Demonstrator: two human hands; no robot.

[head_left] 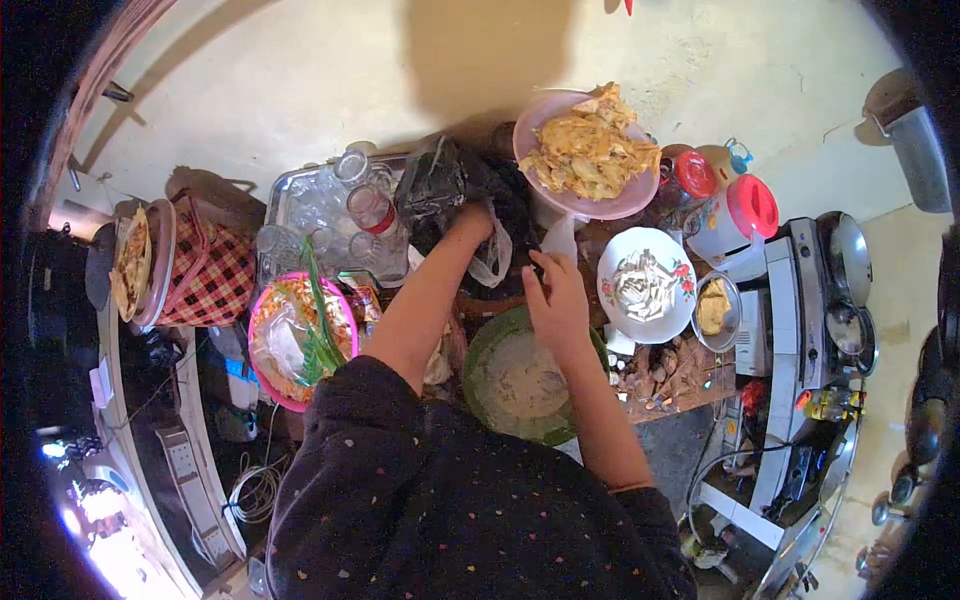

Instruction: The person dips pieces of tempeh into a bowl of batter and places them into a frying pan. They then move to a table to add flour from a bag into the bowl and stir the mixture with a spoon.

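My left hand reaches into a black plastic bag at the back of the table, and its fingers are hidden there. A pale plastic edge hangs below that wrist. My right hand is over the right rim of a green basin holding a whitish mixture, its fingers apart. Just above its fingertips is a whitish translucent piece; contact cannot be made out. To the right stands a white floral bowl with white strips. Behind it, a pink plate bears a heap of yellowish fried food.
A metal tray with glasses stands back left, near a pink-rimmed basin of shredded food. A checkered basket is farther left. On the right are a small metal bowl, a red-lidded container and a stove.
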